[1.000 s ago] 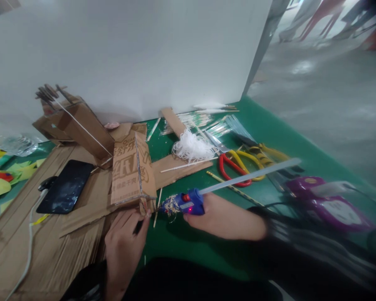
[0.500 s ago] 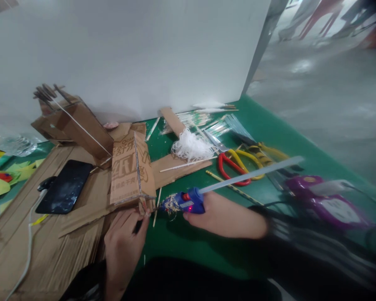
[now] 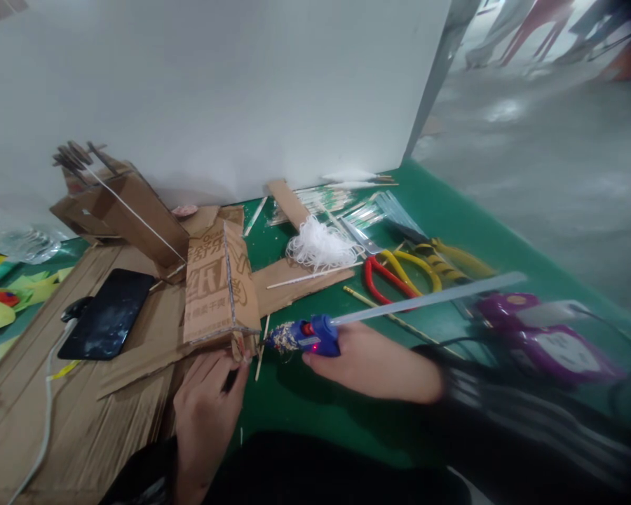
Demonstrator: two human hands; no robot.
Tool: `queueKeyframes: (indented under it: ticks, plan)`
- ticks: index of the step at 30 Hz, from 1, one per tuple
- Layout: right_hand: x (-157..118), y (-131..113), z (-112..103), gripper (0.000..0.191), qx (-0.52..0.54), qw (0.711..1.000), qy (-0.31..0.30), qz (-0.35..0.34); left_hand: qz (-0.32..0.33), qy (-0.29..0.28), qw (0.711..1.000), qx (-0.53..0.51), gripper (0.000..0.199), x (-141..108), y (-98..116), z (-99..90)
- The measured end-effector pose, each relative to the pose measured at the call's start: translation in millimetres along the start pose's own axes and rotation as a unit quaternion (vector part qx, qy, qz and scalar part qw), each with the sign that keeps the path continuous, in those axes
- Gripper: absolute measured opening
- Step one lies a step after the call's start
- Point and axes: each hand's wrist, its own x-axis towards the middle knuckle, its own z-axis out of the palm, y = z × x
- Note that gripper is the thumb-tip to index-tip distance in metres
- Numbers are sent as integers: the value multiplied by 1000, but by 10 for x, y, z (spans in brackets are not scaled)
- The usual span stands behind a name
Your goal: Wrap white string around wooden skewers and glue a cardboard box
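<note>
In my right hand [image 3: 365, 358] is a blue hot glue gun [image 3: 318, 335], its glow showing red. A long translucent glue stick [image 3: 436, 293] juts from its back. Dried glue and debris crust the front, and the nozzle points left at the near corner of a printed cardboard box [image 3: 210, 294]. My left hand [image 3: 210, 389] pinches a small cardboard piece [image 3: 238, 346] at that corner. Whether the nozzle touches the cardboard I cannot tell. Behind the box, to the left, stands a taller cardboard structure [image 3: 137, 210] with sticks on top and a white string running down to the box.
A black phone [image 3: 106, 313] lies on cardboard sheets [image 3: 116, 442] at left. White elastic cord [image 3: 320, 243], red-and-yellow-handled scissors [image 3: 392, 280], yellow-and-black pliers [image 3: 446, 259] and a purple device [image 3: 541, 337] occupy the green table [image 3: 484, 238]. A white panel [image 3: 242, 91] rises behind.
The glue gun has shifted very slightly left and its glue stick's far end sits a little further right and lower. My left hand keeps its pinch at the box corner.
</note>
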Motion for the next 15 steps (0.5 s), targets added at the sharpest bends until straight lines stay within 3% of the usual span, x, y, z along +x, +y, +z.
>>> queueKeyframes:
  ticks: [4,7,9,11,15]
  plan:
    - [6,99,14,23,-110,987,-16,-119,-10,-6,1000,2,15,0,12,-15]
    - [14,139,4,29,-162,975,-14,-149,-14,-12,1000,3,15,-3,6,-16]
    - [23,139,-19,22,-117,986,-14,-114,-10,-14,1000,4,16,-3,0,-12]
    - [31,110,-56,13,-36,999,8,-35,-5,-11,1000,1,16,-3,-7,-7]
    - [-24,-12,-210,29,59,993,59,82,-10,-6,1000,-10,15,-10,-16,6]
